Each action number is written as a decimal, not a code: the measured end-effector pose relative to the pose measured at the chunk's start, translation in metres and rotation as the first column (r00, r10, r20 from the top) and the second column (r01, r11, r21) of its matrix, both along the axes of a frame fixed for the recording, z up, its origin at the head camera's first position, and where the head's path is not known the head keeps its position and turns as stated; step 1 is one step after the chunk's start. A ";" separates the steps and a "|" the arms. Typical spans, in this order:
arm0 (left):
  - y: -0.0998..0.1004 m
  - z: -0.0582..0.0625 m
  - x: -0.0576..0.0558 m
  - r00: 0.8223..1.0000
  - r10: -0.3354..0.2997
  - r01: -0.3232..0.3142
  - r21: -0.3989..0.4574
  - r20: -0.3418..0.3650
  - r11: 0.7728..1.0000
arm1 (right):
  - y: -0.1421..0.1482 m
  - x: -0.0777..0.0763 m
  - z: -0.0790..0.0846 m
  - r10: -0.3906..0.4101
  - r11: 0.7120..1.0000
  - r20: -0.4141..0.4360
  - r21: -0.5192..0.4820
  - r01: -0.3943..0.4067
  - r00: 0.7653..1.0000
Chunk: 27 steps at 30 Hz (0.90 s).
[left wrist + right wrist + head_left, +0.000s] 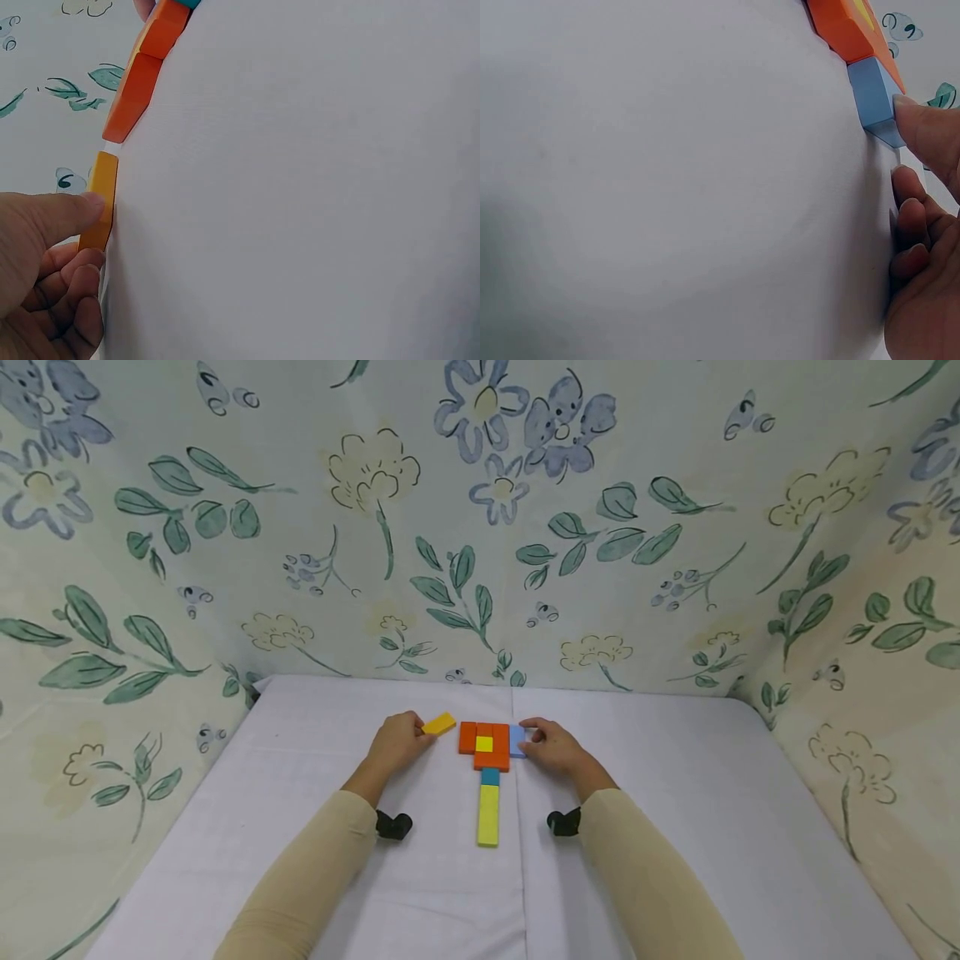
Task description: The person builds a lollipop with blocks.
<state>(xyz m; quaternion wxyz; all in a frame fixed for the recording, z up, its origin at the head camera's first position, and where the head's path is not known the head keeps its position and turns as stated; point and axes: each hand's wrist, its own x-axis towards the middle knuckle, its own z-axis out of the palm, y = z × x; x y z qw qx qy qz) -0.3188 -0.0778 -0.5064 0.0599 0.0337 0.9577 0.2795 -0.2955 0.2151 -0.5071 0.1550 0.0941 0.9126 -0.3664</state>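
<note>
My left hand [396, 745] pinches an orange-yellow block [439, 724] between thumb and fingers, left of the flat block pattern and separated from it by a small gap. In the left wrist view the thumb presses on the face of this block [103, 187]. On the other side, my right hand [557, 749] holds a light blue block [517, 740] by its edges, up against the pattern's right side. The pattern has orange blocks [492, 762] around a small yellow square [484, 744], with a teal block [490, 777] and a long pale yellow block [488, 817] running below.
A white cloth [675, 843] covers the table under everything. Floral fabric [480, 593] hangs behind and at both sides. Black wrist-worn devices [394, 825] stick out inward from both sleeves, close over the cloth.
</note>
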 end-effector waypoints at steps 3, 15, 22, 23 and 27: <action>0.002 0.000 -0.001 1.000 0.001 -0.001 -0.004 -0.004 1.000 | 0.000 0.000 0.000 -0.003 1.000 -0.001 0.003 0.003 1.000; 0.040 0.013 -0.014 0.999 -0.047 0.046 -0.034 -0.023 0.998 | -0.001 -0.001 -0.003 -0.009 1.000 -0.001 0.017 0.009 1.000; 0.071 0.017 -0.025 0.991 -0.133 0.134 -0.034 0.019 0.990 | 0.000 -0.001 -0.003 -0.015 1.000 0.013 0.018 0.015 1.000; 0.074 0.017 -0.026 0.990 -0.139 0.139 -0.024 0.032 0.990 | 0.000 -0.001 -0.003 -0.016 1.000 0.014 0.020 0.016 1.000; 0.083 0.015 -0.030 0.989 -0.116 0.110 0.069 0.094 0.992 | -0.001 -0.001 -0.002 -0.014 1.000 0.014 0.022 0.014 1.000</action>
